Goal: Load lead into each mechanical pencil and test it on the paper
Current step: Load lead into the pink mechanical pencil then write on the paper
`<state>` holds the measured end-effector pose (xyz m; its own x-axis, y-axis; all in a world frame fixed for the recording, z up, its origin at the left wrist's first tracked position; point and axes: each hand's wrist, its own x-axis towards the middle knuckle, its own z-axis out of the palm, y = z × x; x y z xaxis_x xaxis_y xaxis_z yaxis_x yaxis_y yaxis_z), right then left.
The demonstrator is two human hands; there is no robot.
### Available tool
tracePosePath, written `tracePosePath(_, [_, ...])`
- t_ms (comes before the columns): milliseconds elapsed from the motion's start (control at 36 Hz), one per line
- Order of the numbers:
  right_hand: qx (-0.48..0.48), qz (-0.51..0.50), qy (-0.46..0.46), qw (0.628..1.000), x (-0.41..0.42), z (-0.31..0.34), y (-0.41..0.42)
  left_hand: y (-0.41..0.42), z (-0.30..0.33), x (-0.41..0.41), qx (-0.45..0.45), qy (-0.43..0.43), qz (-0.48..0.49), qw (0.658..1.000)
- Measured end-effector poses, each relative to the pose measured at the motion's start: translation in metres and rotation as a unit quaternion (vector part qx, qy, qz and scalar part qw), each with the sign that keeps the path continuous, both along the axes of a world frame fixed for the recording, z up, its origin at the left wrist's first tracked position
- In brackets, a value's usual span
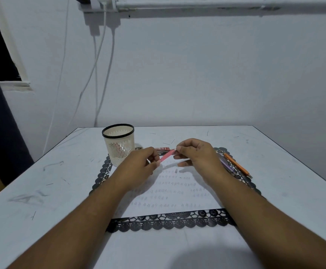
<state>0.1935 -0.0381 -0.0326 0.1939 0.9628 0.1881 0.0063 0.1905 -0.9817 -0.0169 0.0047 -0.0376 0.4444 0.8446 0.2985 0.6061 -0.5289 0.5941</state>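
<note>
Head view, hands: our left hand (142, 162) pinches the lower end of a slim pink plastic mechanical pencil (166, 155), and our right hand (193, 152) pinches its upper end, fingers curled at the cap.
Head view, pencil position: we hold it tilted in the air above the white sheet of paper covered in rows of small pencil marks (170, 193), which lies on a black lace-edged mat (168, 222).
Head view, lead supply: a dark red rectangular lead case (163, 149) lies just behind the pencil on the white table (41, 191).
Head view, other pencils: an orange mechanical pencil (237, 165) and a purple one (226, 165) lie at the mat's right edge, partly hidden by our right wrist.
Head view, holder: a cream slotted plastic cup with a black rim (119, 144) stands at the mat's far left corner.
Risk, small parts: we judge the cap end is being worked; a loose cap or eraser could slip from our fingertips and roll off.
Risk, lead: thin leads snap under sideways pressure, and short stray slivers already lie on the table.
Risk, unclear: we cannot tell whether the cap is on or off.
</note>
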Motion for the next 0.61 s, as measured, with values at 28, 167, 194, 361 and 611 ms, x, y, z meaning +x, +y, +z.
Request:
tracePosePath(28, [0.000,0.000,-0.001,1.000,0.000,0.000,0.000,0.000,0.000,0.000,0.001,0.000,0.000,1.000])
tracePosePath(167, [0.008,-0.004,-0.028,1.000,0.000,0.000,0.000,0.000,0.001,0.001,0.008,0.003,-0.002,1.000])
tracePosePath(194, [0.011,-0.005,-0.037,0.999,0.000,0.000,-0.001,0.000,0.001,0.001,0.010,0.004,-0.002,1.000])
tracePosePath(361, [0.027,-0.019,-0.089,0.995,0.003,-0.002,-0.002,-0.001,0.002,0.000,0.011,0.003,-0.004,1.000])
tracePosePath(611, [-0.052,-0.028,-0.288,0.956,0.013,-0.017,0.006,0.003,0.001,-0.003,0.010,0.019,0.010,1.000])
